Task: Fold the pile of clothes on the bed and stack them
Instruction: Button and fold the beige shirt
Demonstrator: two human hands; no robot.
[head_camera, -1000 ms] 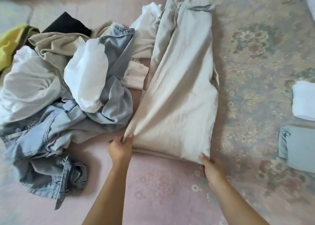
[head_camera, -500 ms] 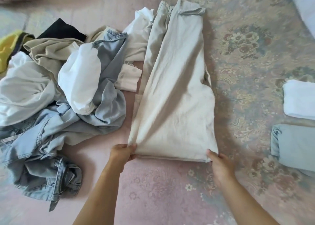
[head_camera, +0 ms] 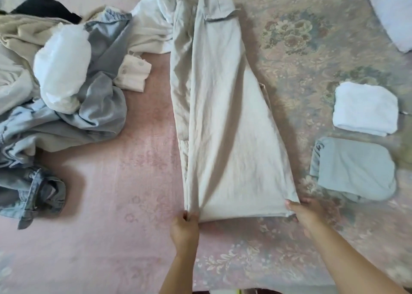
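Between hands: beige trousers (head_camera: 225, 120) lying lengthwise, stretching away. Left hand (head_camera: 184, 228) pinches near-left hem corner; right hand (head_camera: 305, 213) grips near-right corner. Unfolded clothes pile (head_camera: 64, 88) far left of left hand; bare pink bedspread (head_camera: 124, 182) between.

I count two hands, one long beige cloth trousers (head_camera: 225, 120) laid flat, two folded pieces, a white folded cloth (head_camera: 365, 108) and a pale blue folded cloth (head_camera: 354, 169), and one heap of unfolded clothes (head_camera: 64, 88).
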